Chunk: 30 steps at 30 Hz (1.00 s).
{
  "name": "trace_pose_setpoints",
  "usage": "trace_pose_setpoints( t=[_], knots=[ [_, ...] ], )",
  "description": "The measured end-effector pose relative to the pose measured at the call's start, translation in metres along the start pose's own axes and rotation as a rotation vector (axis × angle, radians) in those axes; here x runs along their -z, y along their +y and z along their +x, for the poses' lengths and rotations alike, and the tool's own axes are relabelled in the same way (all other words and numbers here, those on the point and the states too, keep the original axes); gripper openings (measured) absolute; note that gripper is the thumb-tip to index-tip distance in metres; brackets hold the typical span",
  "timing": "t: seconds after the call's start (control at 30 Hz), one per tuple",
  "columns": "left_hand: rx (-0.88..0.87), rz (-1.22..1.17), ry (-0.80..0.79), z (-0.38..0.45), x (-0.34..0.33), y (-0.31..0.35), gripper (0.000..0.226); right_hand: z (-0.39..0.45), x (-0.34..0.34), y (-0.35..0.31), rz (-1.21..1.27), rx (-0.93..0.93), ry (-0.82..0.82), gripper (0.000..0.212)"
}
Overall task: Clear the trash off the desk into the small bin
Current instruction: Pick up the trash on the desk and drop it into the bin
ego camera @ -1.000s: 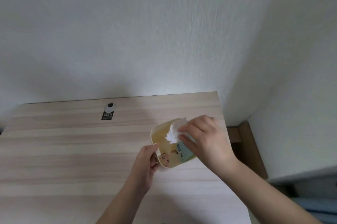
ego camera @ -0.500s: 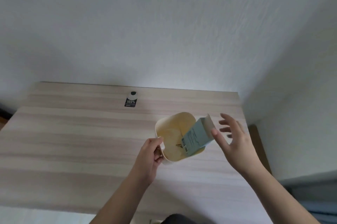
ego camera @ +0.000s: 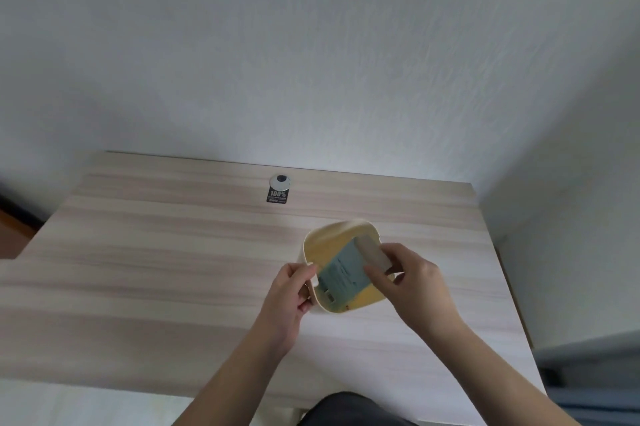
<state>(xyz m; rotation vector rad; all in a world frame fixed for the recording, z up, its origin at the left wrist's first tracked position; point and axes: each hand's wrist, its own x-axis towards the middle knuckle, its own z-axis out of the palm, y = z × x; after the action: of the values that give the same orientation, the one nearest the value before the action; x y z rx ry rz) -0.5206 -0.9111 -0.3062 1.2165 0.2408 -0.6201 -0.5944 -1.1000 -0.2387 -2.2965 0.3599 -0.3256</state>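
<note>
The left hand [ego camera: 290, 301] grips the near-left rim of the small bin [ego camera: 334, 229], steadying it on the desk [ego camera: 156, 269] so the right hand [ego camera: 414, 287], pinching the blue carton [ego camera: 341, 273], can press it inside.

The small cream-yellow bin [ego camera: 341, 238] stands on the pale wood-grain worktop [ego camera: 173, 252], toward 3 o'clock of its middle, mouth open upward. A pale blue-green printed carton [ego camera: 341, 273] leans tilted inside it, its flap end sticking up past the rim toward 2 o'clock.
</note>
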Motion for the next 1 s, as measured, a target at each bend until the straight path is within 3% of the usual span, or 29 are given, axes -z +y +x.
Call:
trace_pose_setpoints(
  t=[0.17, 0.27, 0.47, 0.7, 0.9, 1.0],
  knots=[
    [0.032, -0.066, -0.002, -0.001, 0.018, 0.002, 0.038, -0.006, -0.008, -0.005, 0.025, 0.022, 0.055, 0.025],
    [0.052, -0.092, -0.026, 0.0, 0.028, 0.003, 0.034, -0.007, -0.007, 0.002, 0.04, -0.072, 0.09, 0.03],
    [0.065, -0.087, -0.036, -0.005, 0.03, 0.004, 0.025, -0.012, -0.002, 0.016, 0.141, -0.306, -0.059, 0.033],
    [0.054, -0.077, -0.041, -0.02, 0.016, 0.005, 0.03, -0.034, 0.009, 0.012, 0.5, -0.307, -0.281, 0.039],
    [0.038, -0.117, 0.038, -0.036, -0.005, -0.006, 0.03, -0.045, 0.027, 0.024, 0.499, -0.262, -0.337, 0.048],
    [0.019, -0.102, 0.047, -0.053, -0.021, -0.013, 0.034, -0.051, 0.037, 0.033, 0.602, -0.295, -0.337, 0.043]
  ],
)
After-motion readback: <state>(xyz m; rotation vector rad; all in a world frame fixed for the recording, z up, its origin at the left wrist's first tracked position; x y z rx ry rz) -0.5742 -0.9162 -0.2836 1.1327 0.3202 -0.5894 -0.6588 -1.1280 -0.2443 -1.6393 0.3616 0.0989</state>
